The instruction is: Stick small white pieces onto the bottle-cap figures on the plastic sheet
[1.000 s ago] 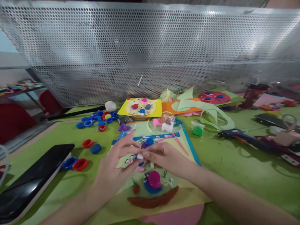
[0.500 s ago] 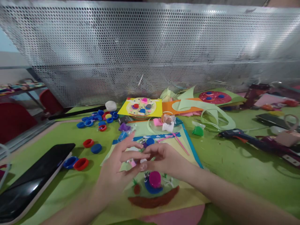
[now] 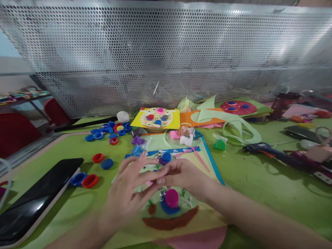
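My left hand (image 3: 129, 185) and my right hand (image 3: 185, 178) meet at their fingertips above a craft picture on pale paper (image 3: 135, 230). Each has its thumb and a finger pressed together; whatever small piece lies between them is hidden. The left hand's other fingers are held apart. Below the hands, the picture carries a snail with a magenta bottle cap (image 3: 171, 197) as its shell on a blue body, and a curved brown strip (image 3: 171, 219). Above the fingers are a blue cap (image 3: 166, 157) and a blue band with white spots (image 3: 155, 151).
Left lie a phone (image 3: 38, 200), red and blue caps (image 3: 98, 158) and a cap pile (image 3: 107, 128). Behind are clay bags (image 3: 185, 135) and a yellow card (image 3: 135, 121); pink sticks (image 3: 201, 159) lie on the picture. A glue gun (image 3: 267, 150) rests right. A perforated metal panel (image 3: 166, 45) stands behind.
The left hand's fingers have lowered and bent slightly, and its thumb and forefinger have shifted a little against the right hand's fingertips. The right hand has hardly moved.
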`<state>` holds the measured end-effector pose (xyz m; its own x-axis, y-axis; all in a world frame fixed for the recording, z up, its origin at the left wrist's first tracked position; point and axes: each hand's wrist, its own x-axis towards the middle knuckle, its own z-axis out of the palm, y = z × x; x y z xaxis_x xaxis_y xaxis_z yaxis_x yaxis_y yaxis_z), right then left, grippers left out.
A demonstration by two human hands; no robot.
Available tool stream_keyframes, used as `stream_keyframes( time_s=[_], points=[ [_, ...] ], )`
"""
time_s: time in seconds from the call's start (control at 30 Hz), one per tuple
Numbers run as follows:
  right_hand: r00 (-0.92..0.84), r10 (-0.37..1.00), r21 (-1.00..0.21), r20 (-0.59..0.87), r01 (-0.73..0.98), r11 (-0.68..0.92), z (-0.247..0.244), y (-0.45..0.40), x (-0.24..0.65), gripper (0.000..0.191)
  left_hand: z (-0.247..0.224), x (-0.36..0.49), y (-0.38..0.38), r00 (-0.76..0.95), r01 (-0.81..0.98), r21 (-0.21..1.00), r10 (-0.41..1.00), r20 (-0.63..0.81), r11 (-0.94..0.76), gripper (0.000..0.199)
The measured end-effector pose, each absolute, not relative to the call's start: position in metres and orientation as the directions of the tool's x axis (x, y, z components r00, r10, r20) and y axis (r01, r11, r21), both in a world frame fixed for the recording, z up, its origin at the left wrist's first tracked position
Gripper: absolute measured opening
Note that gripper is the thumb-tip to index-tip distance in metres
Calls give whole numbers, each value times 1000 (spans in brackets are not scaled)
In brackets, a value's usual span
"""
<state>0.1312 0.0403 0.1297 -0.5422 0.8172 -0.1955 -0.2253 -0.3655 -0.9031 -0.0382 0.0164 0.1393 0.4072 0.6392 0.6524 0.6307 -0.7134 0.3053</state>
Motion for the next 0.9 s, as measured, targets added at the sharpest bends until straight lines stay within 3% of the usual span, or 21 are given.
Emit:
stream_keyframes(
  time_s=[0.37,0.63,0.9],
  points=[
    [-492,834,-889,-249,-225,-398,131,36,126,29,133,-41,15,374,603,389,678,632,-696,12],
    [-487,852,-894,-193,-269,-357,126,31,127,22,128,-42,14,398,586,324,612,683,-743,14],
    [-538,834,-886,-126,-316,-338,130,31,130,26,136,-39,16,366,533,373,604,708,-759,17]
  ],
)
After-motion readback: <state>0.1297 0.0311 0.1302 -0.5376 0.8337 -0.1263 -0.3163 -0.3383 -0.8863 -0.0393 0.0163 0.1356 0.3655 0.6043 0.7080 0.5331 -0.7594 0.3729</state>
